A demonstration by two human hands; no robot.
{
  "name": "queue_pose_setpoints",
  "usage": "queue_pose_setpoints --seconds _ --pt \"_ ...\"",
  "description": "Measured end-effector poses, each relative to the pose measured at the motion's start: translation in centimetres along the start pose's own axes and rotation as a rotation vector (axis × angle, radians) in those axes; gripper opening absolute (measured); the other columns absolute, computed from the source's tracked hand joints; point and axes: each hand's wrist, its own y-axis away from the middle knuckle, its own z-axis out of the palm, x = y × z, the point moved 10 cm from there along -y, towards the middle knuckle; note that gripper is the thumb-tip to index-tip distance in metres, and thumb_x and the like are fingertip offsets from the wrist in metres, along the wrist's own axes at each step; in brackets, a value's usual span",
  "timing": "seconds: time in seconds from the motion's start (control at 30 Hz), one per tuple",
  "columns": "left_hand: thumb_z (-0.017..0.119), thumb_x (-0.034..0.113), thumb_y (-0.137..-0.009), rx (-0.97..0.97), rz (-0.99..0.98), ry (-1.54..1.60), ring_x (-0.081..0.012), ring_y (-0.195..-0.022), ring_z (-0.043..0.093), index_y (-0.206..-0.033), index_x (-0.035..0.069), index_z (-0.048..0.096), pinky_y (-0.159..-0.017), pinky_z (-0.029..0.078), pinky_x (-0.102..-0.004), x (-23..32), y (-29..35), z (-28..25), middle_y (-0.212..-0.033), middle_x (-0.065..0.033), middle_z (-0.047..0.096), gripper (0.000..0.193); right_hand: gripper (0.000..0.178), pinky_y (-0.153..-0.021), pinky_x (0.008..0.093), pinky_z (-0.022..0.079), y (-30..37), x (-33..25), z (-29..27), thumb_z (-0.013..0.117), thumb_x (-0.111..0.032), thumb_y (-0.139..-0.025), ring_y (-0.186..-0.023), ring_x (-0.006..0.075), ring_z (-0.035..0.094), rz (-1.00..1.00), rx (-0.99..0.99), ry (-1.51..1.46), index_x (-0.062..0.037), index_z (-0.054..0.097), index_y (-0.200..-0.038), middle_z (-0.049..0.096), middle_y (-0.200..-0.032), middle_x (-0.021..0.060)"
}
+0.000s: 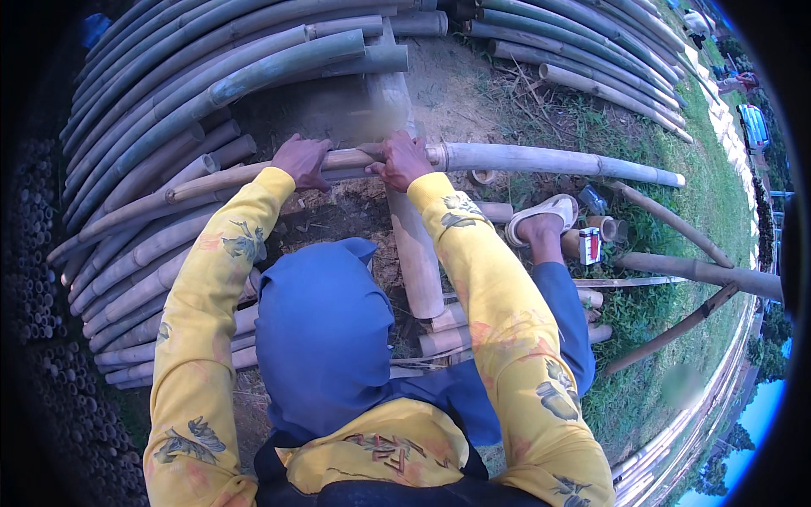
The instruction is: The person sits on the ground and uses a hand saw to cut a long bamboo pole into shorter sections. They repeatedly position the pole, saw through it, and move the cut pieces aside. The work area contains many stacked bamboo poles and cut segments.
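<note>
A long bamboo pole (557, 160) lies crosswise in front of me, pale toward its right end and browner to the left. My left hand (302, 160) is closed over its brown stretch, fingers bent down around it. A short way to the right, my right hand (403, 159) also grips the pole, close to a node. Something small and brown shows beside the right fingers, too blurred to name. Beneath the pole, a thick bamboo support (414, 253) runs away from me. My bent knee in blue trousers (325, 329) rises between my yellow-sleeved arms.
Stacked bamboo poles (287, 72) fill the far left, with more poles (591, 93) at far right. My sandalled foot (545, 215) rests near a red and white box (590, 247). A bamboo frame (701, 270) stands at right on grass. Cut bamboo ends (42, 245) line the left.
</note>
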Motion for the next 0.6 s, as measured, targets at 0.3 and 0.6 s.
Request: queue_pose_setpoints --seconds 0.3,0.6 --pt "0.089 0.048 -0.065 0.054 0.003 -0.05 -0.0403 -0.099 0.07 -0.116 0.003 0.065 -0.088 0.056 -0.05 0.0 -1.5 0.0 -0.101 -0.0217 0.074 0.072 0.05 -0.106 0.0516 0.041 21.0 6.9 -16.4 0.075 -0.03 -0.091 -0.12 0.0317 0.062 0.026 0.354 0.063 -0.0207 0.065 -0.138 0.062 -0.133 0.0134" --pt "0.087 0.044 -0.07 0.063 -0.041 -0.093 -0.0403 -0.124 0.061 -0.144 -0.001 0.052 -0.105 0.048 -0.0476 -1.6 -3.6 2.3 -0.132 -0.0268 0.063 0.094 0.021 -0.072 0.0297 0.052 71.4 13.8 -4.2 0.07 -0.012 -0.093 -0.074 0.0168 0.065 1.246 1.128 -0.309 -0.0062 0.071 -0.113 0.07 -0.083 0.0075"
